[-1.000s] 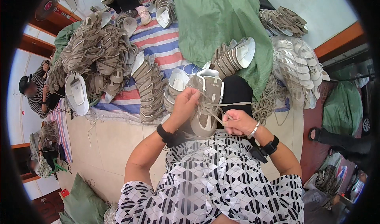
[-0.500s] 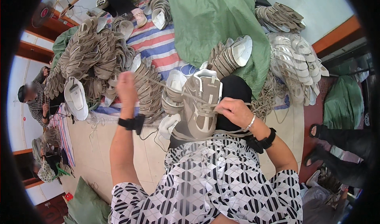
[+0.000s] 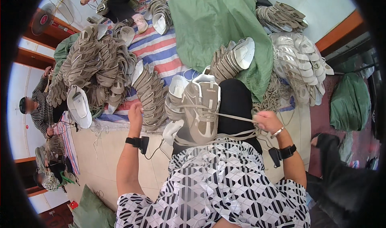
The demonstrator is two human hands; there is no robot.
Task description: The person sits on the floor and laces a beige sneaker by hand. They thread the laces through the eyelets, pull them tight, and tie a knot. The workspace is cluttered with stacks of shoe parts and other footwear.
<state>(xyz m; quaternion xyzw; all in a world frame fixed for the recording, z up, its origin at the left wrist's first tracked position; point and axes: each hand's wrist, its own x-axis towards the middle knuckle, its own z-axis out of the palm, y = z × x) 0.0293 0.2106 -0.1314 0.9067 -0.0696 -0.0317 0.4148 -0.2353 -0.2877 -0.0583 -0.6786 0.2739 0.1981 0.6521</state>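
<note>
Right hand (image 3: 266, 121) has drawn the lace (image 3: 233, 116) taut (shoe (image 3: 202, 111) on lap).

Beige-and-white shoe (image 3: 201, 109), pale laces (image 3: 233, 116), green cloth (image 3: 219, 20), striped red-blue-white mat (image 3: 161, 53), black-and-white geometric garment (image 3: 217, 183).

shoe workshop: floor (image 3: 120, 147) heaped with stacked shoe uppers (image 3: 92, 67), striped tarp (image 3: 161, 51), workers seated around piles.

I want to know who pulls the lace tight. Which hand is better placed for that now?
Probably the right hand: it already pinches the lace, stretched from the shoe on the lap. The left hand is apart, at the stacked soles, holding no lace.
</note>
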